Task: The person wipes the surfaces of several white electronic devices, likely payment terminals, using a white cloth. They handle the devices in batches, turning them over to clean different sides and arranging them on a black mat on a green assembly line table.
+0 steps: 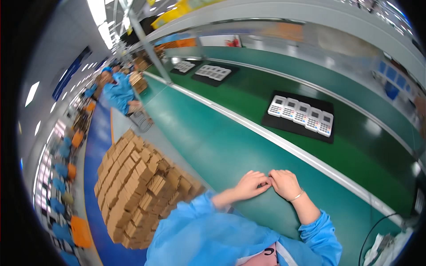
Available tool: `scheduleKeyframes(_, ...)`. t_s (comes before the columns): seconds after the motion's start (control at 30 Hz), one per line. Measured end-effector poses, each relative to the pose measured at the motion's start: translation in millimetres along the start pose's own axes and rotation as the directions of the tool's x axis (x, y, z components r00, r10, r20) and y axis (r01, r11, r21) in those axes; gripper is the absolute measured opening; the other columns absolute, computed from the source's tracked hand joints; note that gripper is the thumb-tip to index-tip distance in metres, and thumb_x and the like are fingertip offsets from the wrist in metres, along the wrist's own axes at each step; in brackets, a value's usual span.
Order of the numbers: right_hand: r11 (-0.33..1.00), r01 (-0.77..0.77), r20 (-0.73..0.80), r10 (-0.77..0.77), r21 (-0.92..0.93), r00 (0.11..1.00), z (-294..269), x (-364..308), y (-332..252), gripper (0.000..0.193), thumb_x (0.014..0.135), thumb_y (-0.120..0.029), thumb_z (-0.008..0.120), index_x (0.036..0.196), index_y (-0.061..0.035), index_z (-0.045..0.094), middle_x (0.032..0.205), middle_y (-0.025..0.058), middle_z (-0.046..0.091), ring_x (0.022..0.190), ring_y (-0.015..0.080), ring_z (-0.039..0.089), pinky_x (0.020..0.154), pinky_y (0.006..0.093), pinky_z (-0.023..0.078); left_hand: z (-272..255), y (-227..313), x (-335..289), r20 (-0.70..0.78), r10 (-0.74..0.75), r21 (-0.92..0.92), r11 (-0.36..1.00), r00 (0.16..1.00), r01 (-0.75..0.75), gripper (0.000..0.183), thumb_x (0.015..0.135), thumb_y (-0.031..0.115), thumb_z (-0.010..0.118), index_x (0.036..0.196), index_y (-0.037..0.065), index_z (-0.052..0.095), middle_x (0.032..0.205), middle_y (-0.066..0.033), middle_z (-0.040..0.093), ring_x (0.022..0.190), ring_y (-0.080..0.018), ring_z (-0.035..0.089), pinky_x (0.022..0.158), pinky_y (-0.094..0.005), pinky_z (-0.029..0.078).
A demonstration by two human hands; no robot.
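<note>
Over the green workbench [208, 150], my left hand [252, 184] and my right hand [285, 183] meet, their fingertips close together. The fingers of both are curled in and closed. Whatever lies between them, if anything, is too small or hidden to make out. Beyond the metal rail, a black mat [327, 136] on the green conveyor belt carries a row of several white keypad devices [300, 114] with small screens. They are out of contact with my hands.
Two more black mats with white devices [213, 72] [184, 66] lie farther along the belt. A big stack of brown cardboard boxes [142, 181] stands left of the bench. A seated co-worker [117, 93] in blue is beyond it. A black cable [368, 235] and white cloth [388, 250] are at lower right.
</note>
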State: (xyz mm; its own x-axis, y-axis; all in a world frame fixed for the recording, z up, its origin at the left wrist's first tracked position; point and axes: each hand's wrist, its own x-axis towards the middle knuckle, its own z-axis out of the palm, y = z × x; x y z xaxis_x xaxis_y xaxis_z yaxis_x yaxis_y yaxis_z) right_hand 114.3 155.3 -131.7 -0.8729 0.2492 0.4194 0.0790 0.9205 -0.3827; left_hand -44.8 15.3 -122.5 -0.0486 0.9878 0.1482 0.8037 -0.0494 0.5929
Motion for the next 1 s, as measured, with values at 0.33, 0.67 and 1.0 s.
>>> scheduleKeyframes(0.33, 0.990, -0.115, 0.071, 0.121, -0.075, 0.990, -18, -3, 4, 0.048, 0.090, -0.021, 0.072, 0.133, -0.0048, 0.055, 0.079, 0.0180, 0.070, 0.074, 0.0388, 0.069, 0.070, 0.0485, 0.054, 12, -60, 142, -0.402, -0.078, 0.138, 0.980, 0.912, 0.145, 0.027, 0.095, 0.035, 0.067, 0.111, 0.014, 0.067, 0.107, -0.0094, 0.058, 0.108, -0.0318, 0.055, 0.097, -0.0460, 0.041)
scheduleKeyframes(0.67, 0.987, -0.140, 0.103, 0.148, -0.076, 0.984, -15, -5, 4, 0.040, 0.087, -0.017, 0.075, 0.124, -0.0074, 0.062, 0.085, 0.0156, 0.071, 0.078, 0.0361, 0.069, 0.075, 0.0456, 0.055, 21, -67, 144, -0.530, -0.021, 0.215, 0.964, 0.848, 0.158, 0.045, 0.090, 0.035, 0.072, 0.123, 0.006, 0.063, 0.115, -0.0130, 0.055, 0.118, -0.0323, 0.049, 0.108, -0.0473, 0.035)
scheduleKeyframes(1.0, 0.992, -0.108, 0.085, 0.113, -0.062, 0.990, -17, -5, 2, 0.034, 0.089, -0.015, 0.073, 0.121, -0.0072, 0.064, 0.092, 0.0150, 0.072, 0.083, 0.0349, 0.069, 0.076, 0.0450, 0.054, 28, -77, 165, -0.630, -0.004, 0.375, 0.875, 0.777, 0.308, 0.060, 0.096, 0.043, 0.061, 0.141, 0.004, 0.055, 0.149, -0.0211, 0.046, 0.147, -0.0389, 0.033, 0.124, -0.0597, 0.019)
